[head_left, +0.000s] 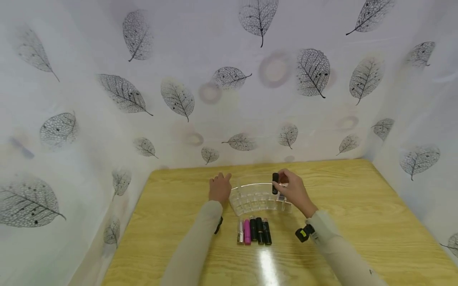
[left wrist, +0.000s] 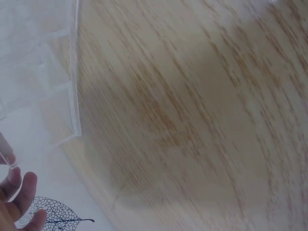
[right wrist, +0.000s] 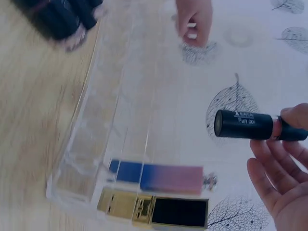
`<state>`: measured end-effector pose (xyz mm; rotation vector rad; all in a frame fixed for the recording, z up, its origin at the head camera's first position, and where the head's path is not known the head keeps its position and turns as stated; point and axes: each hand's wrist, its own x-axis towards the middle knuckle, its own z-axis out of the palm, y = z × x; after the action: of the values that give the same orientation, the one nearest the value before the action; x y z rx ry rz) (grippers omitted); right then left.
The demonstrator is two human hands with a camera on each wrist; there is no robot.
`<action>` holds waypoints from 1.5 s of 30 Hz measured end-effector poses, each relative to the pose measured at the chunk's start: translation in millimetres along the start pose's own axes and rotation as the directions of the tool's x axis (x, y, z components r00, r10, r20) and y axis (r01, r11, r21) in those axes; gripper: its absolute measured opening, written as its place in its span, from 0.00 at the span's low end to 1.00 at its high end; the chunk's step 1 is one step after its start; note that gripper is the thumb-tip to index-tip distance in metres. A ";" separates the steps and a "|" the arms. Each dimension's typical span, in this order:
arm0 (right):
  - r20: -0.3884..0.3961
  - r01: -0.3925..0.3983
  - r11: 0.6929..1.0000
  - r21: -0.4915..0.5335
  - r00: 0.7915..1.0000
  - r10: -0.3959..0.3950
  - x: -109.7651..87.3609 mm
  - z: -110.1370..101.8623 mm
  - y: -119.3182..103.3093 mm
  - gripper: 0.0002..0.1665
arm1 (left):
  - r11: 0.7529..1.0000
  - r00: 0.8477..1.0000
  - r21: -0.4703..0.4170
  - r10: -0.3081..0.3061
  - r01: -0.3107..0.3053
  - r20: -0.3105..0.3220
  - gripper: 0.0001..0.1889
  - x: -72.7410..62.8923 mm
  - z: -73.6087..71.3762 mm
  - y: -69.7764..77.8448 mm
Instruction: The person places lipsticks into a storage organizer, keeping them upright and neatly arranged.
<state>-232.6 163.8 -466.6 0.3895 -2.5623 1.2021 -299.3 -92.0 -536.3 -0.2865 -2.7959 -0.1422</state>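
Note:
A clear, curved, tiered lipstick organizer [head_left: 247, 203] stands on the table. At its back left corner my left hand [head_left: 220, 189] pinches the clear edge between thumb and fingers [left wrist: 24, 190]. Over the organizer's right end, my right hand [head_left: 295, 194] holds a black lipstick [right wrist: 245, 125] by one end, with thumb and fingertips around it. White lettering shows on its case. Two lipsticks sit in the organizer in the right wrist view: a blue-to-pink one [right wrist: 168, 178] and a gold and black one [right wrist: 180, 211].
In front of the organizer lies a row of lipsticks: a silver one [head_left: 240, 232], a magenta one [head_left: 247, 232] and several black ones [head_left: 259, 230]. The wooden table [head_left: 171, 214] meets a leaf-patterned sheet [head_left: 229, 111] at the back and sides.

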 end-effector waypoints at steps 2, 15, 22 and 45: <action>0.032 0.010 1.000 -0.011 0.999 -0.010 4.4 1.6 7.1 0.13 | 1.000 1.000 0.006 -0.002 0.002 0.014 0.14 -2.0 -2.7 1.6; 0.125 -0.042 0.999 -0.020 0.991 0.044 7.5 11.3 32.1 0.12 | 0.999 0.999 -0.016 -0.029 0.029 0.026 0.13 -5.0 -9.3 6.3; 0.156 -0.034 0.995 -0.091 0.987 0.048 7.3 14.2 37.7 0.13 | 0.999 1.000 0.019 -0.026 0.025 0.010 0.14 -3.0 -2.5 5.2; 0.254 0.003 0.969 -0.246 0.965 0.061 10.8 14.0 38.3 0.13 | 1.000 0.999 0.022 -0.021 0.022 -0.050 0.14 0.8 10.9 -1.4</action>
<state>-258.2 175.2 -498.1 0.4816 -2.9067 0.8768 -303.7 -91.8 -546.4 -0.2439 -2.7499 -0.1204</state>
